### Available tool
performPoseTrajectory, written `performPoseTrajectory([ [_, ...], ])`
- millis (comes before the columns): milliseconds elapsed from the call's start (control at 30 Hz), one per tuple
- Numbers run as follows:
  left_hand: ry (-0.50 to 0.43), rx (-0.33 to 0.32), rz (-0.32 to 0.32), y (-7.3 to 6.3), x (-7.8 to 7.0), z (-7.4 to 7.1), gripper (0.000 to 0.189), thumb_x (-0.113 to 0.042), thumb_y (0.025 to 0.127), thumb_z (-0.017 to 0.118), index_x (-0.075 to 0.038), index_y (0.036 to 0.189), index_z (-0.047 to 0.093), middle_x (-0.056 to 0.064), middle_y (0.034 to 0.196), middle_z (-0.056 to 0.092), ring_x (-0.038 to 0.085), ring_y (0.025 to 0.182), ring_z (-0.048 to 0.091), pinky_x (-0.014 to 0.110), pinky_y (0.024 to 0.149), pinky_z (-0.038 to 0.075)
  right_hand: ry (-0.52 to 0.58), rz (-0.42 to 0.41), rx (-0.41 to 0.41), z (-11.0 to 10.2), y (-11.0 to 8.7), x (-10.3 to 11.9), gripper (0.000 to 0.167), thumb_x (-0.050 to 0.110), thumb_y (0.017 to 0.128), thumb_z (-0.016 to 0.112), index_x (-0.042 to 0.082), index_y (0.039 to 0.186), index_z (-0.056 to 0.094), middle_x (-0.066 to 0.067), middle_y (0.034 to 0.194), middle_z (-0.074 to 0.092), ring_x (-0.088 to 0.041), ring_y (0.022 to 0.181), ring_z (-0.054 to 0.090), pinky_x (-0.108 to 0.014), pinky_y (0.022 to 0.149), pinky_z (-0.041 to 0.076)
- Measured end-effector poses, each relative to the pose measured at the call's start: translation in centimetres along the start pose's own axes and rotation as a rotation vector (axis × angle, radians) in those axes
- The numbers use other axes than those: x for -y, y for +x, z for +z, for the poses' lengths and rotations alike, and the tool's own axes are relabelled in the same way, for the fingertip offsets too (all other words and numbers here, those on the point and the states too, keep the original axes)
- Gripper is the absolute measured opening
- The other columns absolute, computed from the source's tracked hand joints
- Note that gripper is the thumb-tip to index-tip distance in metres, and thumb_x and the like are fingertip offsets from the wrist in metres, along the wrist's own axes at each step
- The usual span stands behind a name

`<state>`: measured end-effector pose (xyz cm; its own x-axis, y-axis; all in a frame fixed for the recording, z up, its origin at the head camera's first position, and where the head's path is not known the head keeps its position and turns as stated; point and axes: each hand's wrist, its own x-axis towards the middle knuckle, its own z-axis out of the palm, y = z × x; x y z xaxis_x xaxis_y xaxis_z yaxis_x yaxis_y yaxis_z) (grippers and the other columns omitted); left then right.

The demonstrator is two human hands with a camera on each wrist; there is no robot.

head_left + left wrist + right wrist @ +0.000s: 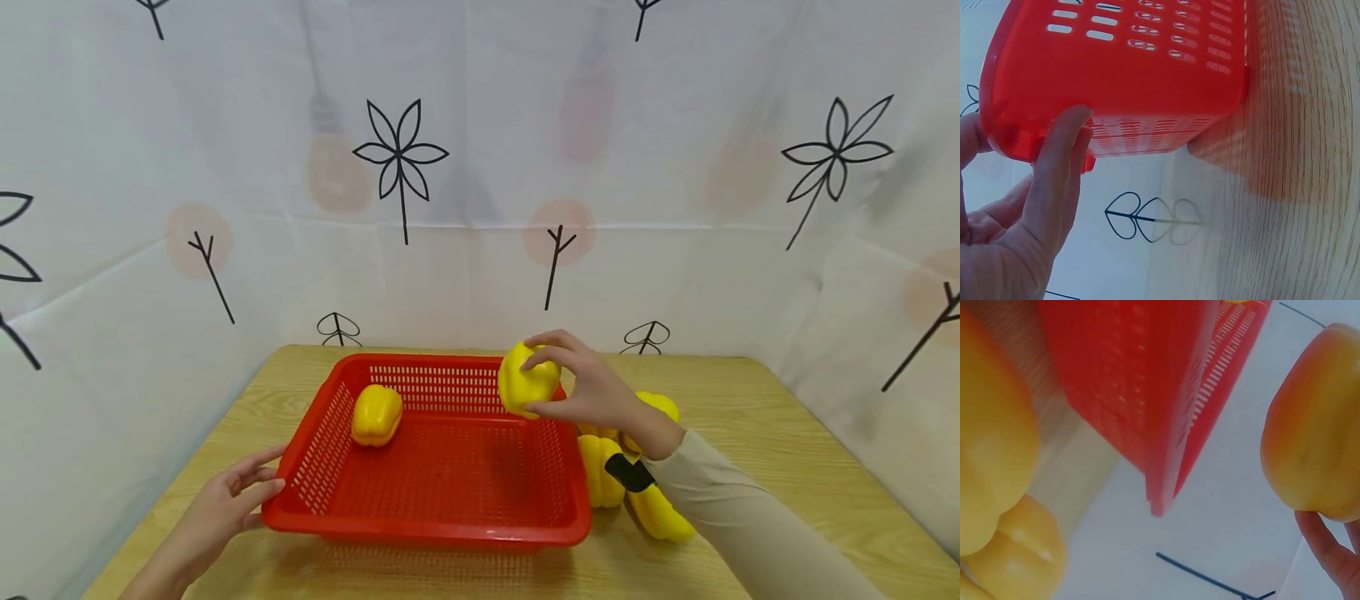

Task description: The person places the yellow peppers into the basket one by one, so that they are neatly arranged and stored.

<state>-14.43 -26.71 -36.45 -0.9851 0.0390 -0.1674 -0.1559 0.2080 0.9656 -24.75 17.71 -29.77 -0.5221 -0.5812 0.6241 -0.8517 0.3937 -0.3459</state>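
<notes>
Cannot count the peppers [600, 475] partly behind the sleeve [750, 517], nor read blurred lettering [1190, 394] on the basket [427, 529]; in right wrist view, see the held pepper [1316, 431] cut off.

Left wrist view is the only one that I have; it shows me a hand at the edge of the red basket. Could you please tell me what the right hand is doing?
Observer: The right hand grips a yellow bell pepper.
Operator: Is there anything inside the basket?
Observer: Yes, a single pepper lies in the red basket, toward its left side.
Operator: And beside it?
Observer: More yellow peppers lie on the table, right of the basket.
</notes>
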Motion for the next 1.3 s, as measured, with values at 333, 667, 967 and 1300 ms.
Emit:
performPoseTrajectory([
  [333,-0.009,0.012,0.008,0.0,0.0,0.0,0.066,-0.017,0.092,0.059,0.002,0.145,0.024,0.015,0.113,0.05,0.019,0.095,0.058,0.04,0.078,0.053,0.092,0.032,0.022,1.5,1.8,0.6,0.036,0.011,0.069,0.083,0.012,0.099,0.064,-0.007,0.124,0.05,-0.024,0.111,0.048,-0.034,0.08,0.052],
  [667,0.008,0.017,0.037,0.0,0.0,0.1,0.066,-0.016,0.092,0.059,0.004,0.144,0.025,0.014,0.11,0.051,0.017,0.092,0.06,0.038,0.076,0.053,0.098,-0.03,0.018,3.3,3.7,0.5,0.035,0.012,0.069,0.082,0.01,0.099,0.063,-0.009,0.122,0.05,-0.024,0.111,0.048,-0.033,0.079,0.052],
  [967,0.0,0.019,0.042,0.0,0.2,0.0,0.063,-0.014,0.093,0.058,0.003,0.144,0.026,0.012,0.11,0.051,0.015,0.091,0.06,0.037,0.075,0.053,0.178,-0.006,0.055,5.1,4.9,0.4,0.034,0.012,0.071,0.081,0.009,0.099,0.063,-0.01,0.121,0.05,-0.026,0.109,0.048,-0.032,0.078,0.052],
  [1300,-0.015,0.016,0.05,0.0,0.2,0.0,0.064,-0.016,0.092,0.059,0.003,0.144,0.026,0.014,0.111,0.053,0.017,0.093,0.06,0.039,0.076,0.053,0.206,0.04,0.093,7.7,5.8,0.2,0.033,0.014,0.072,0.081,0.009,0.099,0.062,-0.008,0.121,0.049,-0.024,0.11,0.046,-0.031,0.081,0.05],
])
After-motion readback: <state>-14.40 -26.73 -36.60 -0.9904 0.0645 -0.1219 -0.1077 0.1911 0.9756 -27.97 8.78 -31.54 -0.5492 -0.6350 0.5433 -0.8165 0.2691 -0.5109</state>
